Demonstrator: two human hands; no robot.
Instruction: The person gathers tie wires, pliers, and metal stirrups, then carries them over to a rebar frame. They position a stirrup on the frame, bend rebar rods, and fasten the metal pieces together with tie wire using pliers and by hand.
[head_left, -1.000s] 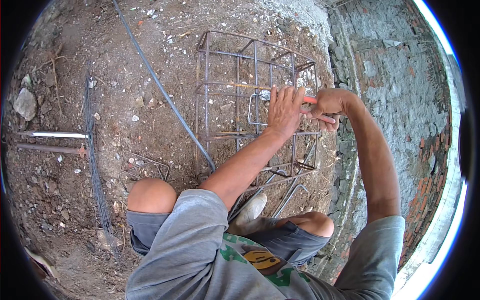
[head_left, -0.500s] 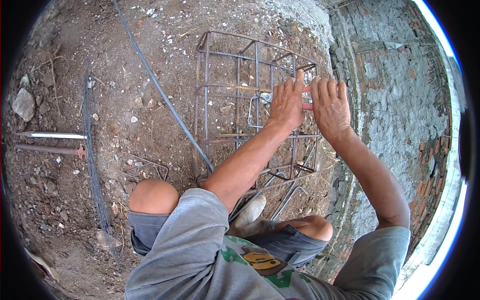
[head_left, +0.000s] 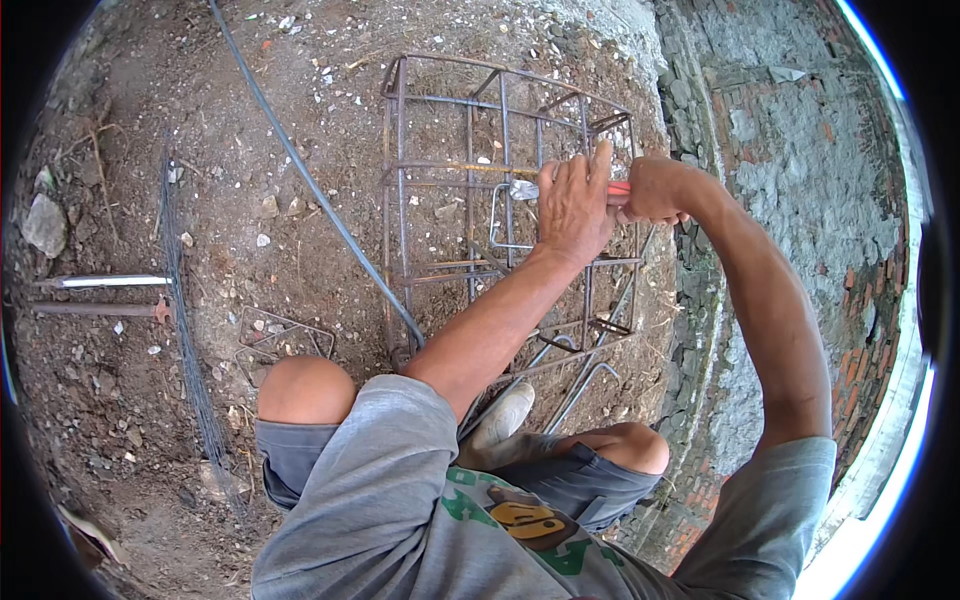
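A rusty steel rebar cage (head_left: 404, 225) lies on the ground before me. Over its right part, my left hand (head_left: 575, 210) is closed around the middle of red-handled pincers (head_left: 619, 190), its index finger stretched out. The metal head (head_left: 522, 190) shows at the left of that hand. My right hand (head_left: 658, 188) is wrapped round the handle end, wrist bent and knuckles up. A small bent steel stirrup (head_left: 495, 215) sits by the head, inside the cage outline. What the jaws touch is hidden.
A long bar (head_left: 310, 175) runs diagonally left of the cage. Thin tie wire (head_left: 187, 330) lies further left, with a hammer-like tool (head_left: 105, 309) and a pale rod (head_left: 110, 282). Loose stirrups (head_left: 285, 333) lie near my knee. A rough wall (head_left: 790, 190) stands at the right.
My right hand has turned over at the wrist, its elbow rising outward. The two red handles, apart before, now sit close together. The left hand has barely moved.
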